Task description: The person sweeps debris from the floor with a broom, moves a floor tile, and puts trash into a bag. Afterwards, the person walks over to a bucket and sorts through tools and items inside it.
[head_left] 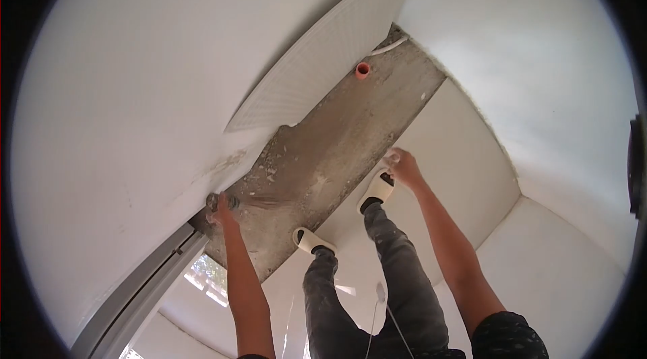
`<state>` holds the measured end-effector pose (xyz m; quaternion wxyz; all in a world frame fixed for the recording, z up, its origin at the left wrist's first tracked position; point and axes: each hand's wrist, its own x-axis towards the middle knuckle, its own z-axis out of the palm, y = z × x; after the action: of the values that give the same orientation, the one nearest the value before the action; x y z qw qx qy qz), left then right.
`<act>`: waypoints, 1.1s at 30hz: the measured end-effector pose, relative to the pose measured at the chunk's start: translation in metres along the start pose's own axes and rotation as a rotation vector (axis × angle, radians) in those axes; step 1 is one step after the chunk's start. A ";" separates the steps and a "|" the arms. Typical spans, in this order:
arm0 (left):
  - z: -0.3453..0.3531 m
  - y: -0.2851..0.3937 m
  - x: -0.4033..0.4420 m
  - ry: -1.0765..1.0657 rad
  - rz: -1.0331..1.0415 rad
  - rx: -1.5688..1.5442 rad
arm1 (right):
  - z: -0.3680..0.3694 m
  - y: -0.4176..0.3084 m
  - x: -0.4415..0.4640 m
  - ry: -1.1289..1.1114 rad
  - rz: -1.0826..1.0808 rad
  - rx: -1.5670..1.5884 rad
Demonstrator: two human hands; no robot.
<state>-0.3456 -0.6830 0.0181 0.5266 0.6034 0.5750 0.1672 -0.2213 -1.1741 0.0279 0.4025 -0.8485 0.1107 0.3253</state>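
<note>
At the lower left end of the bare concrete strip, my left hand is closed round the handle of what looks like a brush. Its brownish bristles point right along the concrete and are blurred. The brush's handle is mostly hidden by my fingers. My right hand hangs above the edge of the smooth pale floor, over my right sandal, with its fingers curled together. Something small and whitish may be at those fingertips, but I cannot make it out.
An orange pipe end stands up from the concrete, near a white pipe in the corner. A ribbed white panel runs along the left wall. My sandals rest on the pale floor. A grey metal track lies lower left.
</note>
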 end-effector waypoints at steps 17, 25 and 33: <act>0.162 0.155 -0.127 -0.332 -0.312 -0.562 | -0.287 -0.265 0.206 0.341 -0.025 0.574; 0.164 0.174 -0.118 -0.313 -0.500 -0.381 | -0.293 -0.280 0.252 0.200 0.081 0.587; 0.156 0.180 -0.125 -0.399 -0.605 -0.438 | -0.309 -0.284 0.248 0.052 0.172 0.466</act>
<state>-0.1613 -0.8224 0.1568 0.7687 0.3018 0.5640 0.0034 0.2388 -1.2039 0.1856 0.5552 -0.7283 0.2648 0.3022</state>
